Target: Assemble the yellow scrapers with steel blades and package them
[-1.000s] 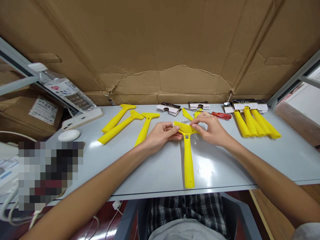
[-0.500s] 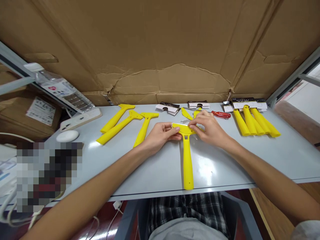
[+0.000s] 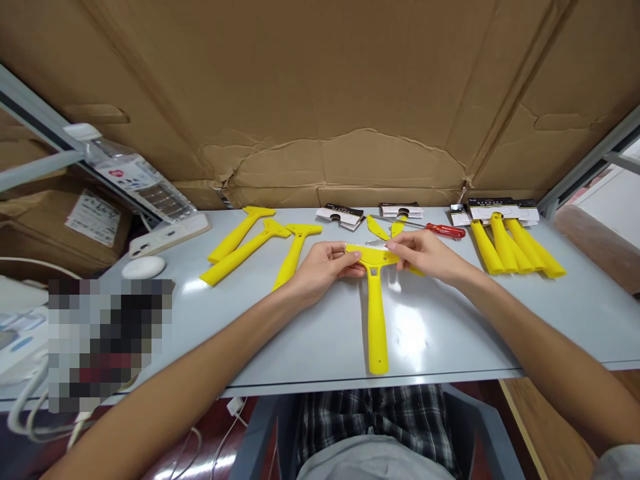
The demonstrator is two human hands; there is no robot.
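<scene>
A yellow scraper (image 3: 377, 317) is held by its wide head, with its handle pointing toward me over the table's front edge. My left hand (image 3: 333, 263) pinches the left end of the head, thumb on top. At the right end, my right hand (image 3: 423, 253) grips the head between thumb and fingers. A thin silvery strip shows along the scraper's far edge. Just beyond the head lie small metal parts (image 3: 376, 243), too small to make out, and small yellow plates (image 3: 377, 228). A screwdriver with a red handle (image 3: 445, 231) lies behind my right hand.
Several yellow scraper handles (image 3: 245, 252) lie at left. Carded yellow scrapers (image 3: 500, 247) are grouped at right. Folded cards (image 3: 340, 215) rest along the back, before a cardboard wall (image 3: 330, 100). A phone (image 3: 170, 235), white mouse (image 3: 143, 267) and bottle (image 3: 135, 175) stand far left.
My right hand has shifted slightly right along the scraper head, and its fingers have come down from above the far edge. My left hand keeps its hold. The view has shifted a little.
</scene>
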